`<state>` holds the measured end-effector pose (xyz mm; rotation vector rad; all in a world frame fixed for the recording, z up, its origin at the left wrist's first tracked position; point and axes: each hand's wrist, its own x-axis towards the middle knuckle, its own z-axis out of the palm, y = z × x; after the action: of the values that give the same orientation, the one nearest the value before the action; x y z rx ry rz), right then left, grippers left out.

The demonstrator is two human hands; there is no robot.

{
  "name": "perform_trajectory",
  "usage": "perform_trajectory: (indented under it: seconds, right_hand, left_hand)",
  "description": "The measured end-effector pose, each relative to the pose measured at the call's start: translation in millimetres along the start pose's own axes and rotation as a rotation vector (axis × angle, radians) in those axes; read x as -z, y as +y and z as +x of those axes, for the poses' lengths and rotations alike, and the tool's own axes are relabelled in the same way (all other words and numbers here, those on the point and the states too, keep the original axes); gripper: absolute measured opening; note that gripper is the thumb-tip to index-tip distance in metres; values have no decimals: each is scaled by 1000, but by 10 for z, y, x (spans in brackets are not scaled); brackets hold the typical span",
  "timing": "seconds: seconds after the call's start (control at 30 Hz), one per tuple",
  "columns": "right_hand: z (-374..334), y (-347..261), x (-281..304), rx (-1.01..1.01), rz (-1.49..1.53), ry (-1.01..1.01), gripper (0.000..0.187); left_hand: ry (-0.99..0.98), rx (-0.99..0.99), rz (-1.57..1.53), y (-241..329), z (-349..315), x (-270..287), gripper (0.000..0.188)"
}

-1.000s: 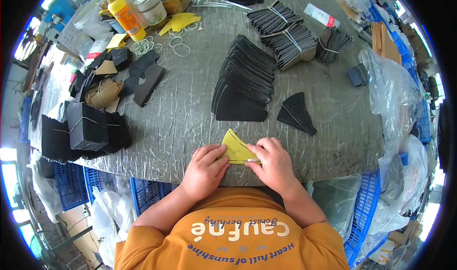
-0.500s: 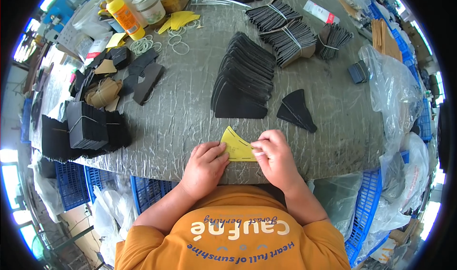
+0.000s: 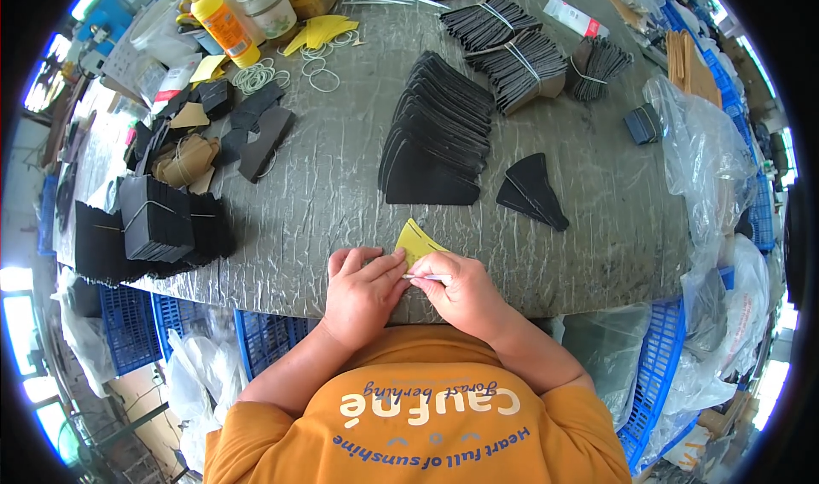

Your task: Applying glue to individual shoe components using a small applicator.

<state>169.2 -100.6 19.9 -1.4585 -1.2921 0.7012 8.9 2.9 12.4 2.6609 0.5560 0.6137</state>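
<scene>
Hands meet at the near edge of the desk (image 3: 341,177), right in front of the person's chest, where both can reach without stretching. The left hand (image 3: 363,292) curls inward, its fingertips pinching the lower edge of a yellow wedge-shaped piece (image 3: 415,242) that lies flat on the grey wrinkled covering, its point aimed away from the body. The right hand (image 3: 461,292) closes on the same lower edge from the other side and seems to pinch a thin pale strip there; whether that is a backing being peeled I cannot tell. Holding the piece down on the desk looks like a way to keep it steady while the fingers work its edge. Just beyond, toward the middle of the desk, a fanned row of black wedge pieces (image 3: 439,134) overlaps like shingles, so each edge stays easy to pick up, and a small pile of black wedges (image 3: 531,189) sits to its right. Banded bundles (image 3: 512,49) sit at the far edge, rubber bands (image 3: 281,74) and an orange bottle (image 3: 223,25) at the far left corner, and stacked black blocks (image 3: 158,219) along the left edge.
</scene>
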Motion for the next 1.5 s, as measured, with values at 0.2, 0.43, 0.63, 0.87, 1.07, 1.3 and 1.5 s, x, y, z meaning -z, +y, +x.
perform_trajectory:
  seconds: [0.2, 0.43, 0.63, 0.87, 1.07, 1.3, 1.5]
  right_hand:
    - [-105, -56, 287, -95, -105, 20, 9]
    - [-143, -139, 656, -263, -319, 109, 8]
    - [292, 86, 214, -14, -62, 190, 7]
    - [222, 176, 211, -44, -63, 181, 5]
    - [-169, 0, 553, -145, -159, 211, 7]
    - [-35, -51, 366, -58, -539, 131, 19]
    - [15, 51, 449, -210, -429, -68, 20]
  left_hand:
    - [-15, 5, 16, -11, -7, -5, 27]
    - [-1, -18, 28, 15, 33, 38, 27]
    - [-18, -45, 40, 32, 32, 35, 26]
    - [-11, -13, 19, 30, 30, 4, 27]
    - [0, -43, 29, 5, 45, 38, 26]
    - [36, -39, 18, -12, 27, -18, 26]
    - [92, -49, -112, -16, -36, -26, 30]
